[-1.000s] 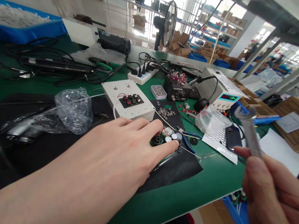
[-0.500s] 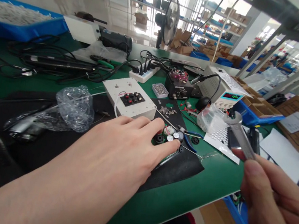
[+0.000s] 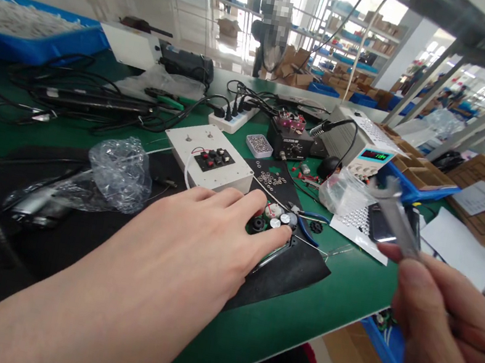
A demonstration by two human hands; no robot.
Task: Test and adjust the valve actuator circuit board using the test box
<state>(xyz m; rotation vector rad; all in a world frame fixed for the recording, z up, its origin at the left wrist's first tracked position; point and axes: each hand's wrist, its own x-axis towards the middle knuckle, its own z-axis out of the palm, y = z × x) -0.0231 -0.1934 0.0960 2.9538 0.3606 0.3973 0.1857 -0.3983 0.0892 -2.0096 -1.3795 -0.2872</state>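
Observation:
My left hand [image 3: 207, 244] is closed around a small circuit board assembly [image 3: 275, 222] with round silver and black parts on top. Its thumb and index finger span the assembly, while the palm hides much of the rest. Over the right side of the bench, my right hand [image 3: 446, 330] grips an open-end wrench [image 3: 397, 221], jaw pointing up and slightly blurred. The wrench is apart from the assembly. Beneath the left hand lies a black mat [image 3: 295, 278]. Beyond the fingers sits a white box [image 3: 229, 176] with a black switch panel.
Blue-handled pliers [image 3: 311, 215] lie right of the assembly. A small tray of metal parts [image 3: 259, 145], a soldering station [image 3: 289, 143] and a power supply [image 3: 361, 146] stand behind. Crumpled plastic [image 3: 119, 175] is at left. The bench's front edge runs below my hands.
The wrench and my right hand have shifted slightly to the right, and the wrench is more blurred. My left hand stays in place on the assembly.

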